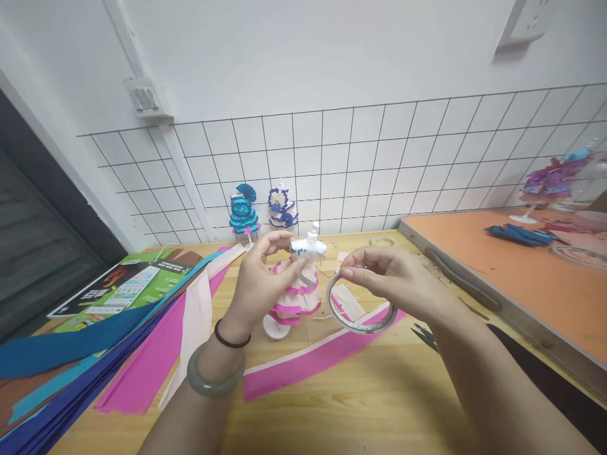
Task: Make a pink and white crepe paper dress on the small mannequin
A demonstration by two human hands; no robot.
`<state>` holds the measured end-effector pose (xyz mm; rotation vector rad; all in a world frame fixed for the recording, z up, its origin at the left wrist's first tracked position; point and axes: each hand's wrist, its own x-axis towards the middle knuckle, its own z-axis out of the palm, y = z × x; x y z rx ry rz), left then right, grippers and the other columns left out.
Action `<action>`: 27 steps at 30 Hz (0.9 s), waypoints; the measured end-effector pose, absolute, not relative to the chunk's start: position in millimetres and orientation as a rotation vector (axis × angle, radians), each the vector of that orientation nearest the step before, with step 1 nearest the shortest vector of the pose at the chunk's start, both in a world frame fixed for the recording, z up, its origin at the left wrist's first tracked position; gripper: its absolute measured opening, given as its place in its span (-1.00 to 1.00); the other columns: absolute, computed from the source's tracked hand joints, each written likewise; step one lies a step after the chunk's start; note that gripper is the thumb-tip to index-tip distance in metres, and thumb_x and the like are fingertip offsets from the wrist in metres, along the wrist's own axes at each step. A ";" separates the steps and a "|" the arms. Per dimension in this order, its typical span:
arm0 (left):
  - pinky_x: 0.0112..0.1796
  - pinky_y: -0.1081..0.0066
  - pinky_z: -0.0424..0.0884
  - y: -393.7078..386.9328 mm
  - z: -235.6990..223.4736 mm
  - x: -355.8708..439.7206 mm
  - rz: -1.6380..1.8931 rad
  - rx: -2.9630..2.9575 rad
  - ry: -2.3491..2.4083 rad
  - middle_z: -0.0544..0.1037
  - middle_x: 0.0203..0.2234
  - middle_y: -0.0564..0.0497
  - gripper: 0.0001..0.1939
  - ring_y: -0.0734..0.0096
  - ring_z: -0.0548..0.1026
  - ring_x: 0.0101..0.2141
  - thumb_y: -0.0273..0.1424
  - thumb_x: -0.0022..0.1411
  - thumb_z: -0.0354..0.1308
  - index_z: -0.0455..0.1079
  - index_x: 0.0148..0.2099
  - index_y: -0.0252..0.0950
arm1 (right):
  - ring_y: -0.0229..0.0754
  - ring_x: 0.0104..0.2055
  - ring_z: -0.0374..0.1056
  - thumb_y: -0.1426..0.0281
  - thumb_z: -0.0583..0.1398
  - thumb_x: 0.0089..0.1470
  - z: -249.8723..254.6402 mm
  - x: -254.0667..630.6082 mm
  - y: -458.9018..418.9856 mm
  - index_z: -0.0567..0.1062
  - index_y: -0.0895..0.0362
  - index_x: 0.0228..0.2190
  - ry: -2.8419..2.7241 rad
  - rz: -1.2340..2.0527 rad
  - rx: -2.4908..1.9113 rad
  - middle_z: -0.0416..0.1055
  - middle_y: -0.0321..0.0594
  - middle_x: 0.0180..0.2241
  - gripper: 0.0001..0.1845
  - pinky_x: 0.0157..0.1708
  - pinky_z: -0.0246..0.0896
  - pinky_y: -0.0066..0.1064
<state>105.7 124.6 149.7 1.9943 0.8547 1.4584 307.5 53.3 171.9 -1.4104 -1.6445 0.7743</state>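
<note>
A small white dress form (312,243) on a round white base (276,327) wears a tiered skirt (296,302) of white and pink crepe paper. My left hand (268,272) is at its left side, thumb and fingers curled around the upper body, where a piece of tape shows near the thumb. In my right hand (379,275) a nearly used-up roll of tape (363,325) hangs from the pinched thumb and fingers, right of the form. Below them a pink crepe paper strip (308,370) with a white edge lies across the table.
Crepe paper strips (156,341) in several colours and a green printed sheet (128,284) lie at left. Two dressed forms (243,212) stand by the wall. Scissors (424,337) lie at right, before an orange table (474,253) holding another dressed form (545,183).
</note>
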 end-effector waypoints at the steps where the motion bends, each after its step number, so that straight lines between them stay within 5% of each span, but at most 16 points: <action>1: 0.00 0.29 0.30 123.8 150.3 105.3 1.459 2.013 0.843 0.47 -0.12 -0.06 -0.60 0.32 0.41 -0.07 -0.35 0.01 0.27 0.32 -0.07 -0.25 | -0.20 -0.41 0.33 0.07 0.22 -0.07 170.6 307.3 54.4 0.50 0.14 -0.42 -1.652 0.795 -1.400 0.47 -0.16 -0.41 -0.63 -0.50 0.18 -0.42; 17: -0.09 0.25 0.27 114.2 161.9 95.2 1.431 2.676 0.845 0.53 -0.16 -0.02 -0.73 0.31 0.43 -0.13 -0.47 0.16 0.11 0.35 -0.06 -0.20 | -0.33 -0.58 0.07 0.15 0.13 0.04 150.8 293.8 64.3 0.36 0.10 -0.52 -1.859 0.436 -1.515 0.21 -0.37 -0.64 -0.71 -0.57 -0.07 -0.47; 27: -0.14 0.22 0.27 120.4 158.7 93.9 1.447 2.762 0.767 0.55 -0.31 -0.03 -0.65 0.33 0.45 -0.23 -0.47 0.21 0.04 0.32 0.06 -0.21 | -0.29 -0.51 0.25 0.23 0.16 0.02 147.0 293.7 68.2 0.47 0.12 -0.49 -1.819 0.744 -1.369 0.38 -0.28 -0.54 -0.78 -0.52 0.11 -0.44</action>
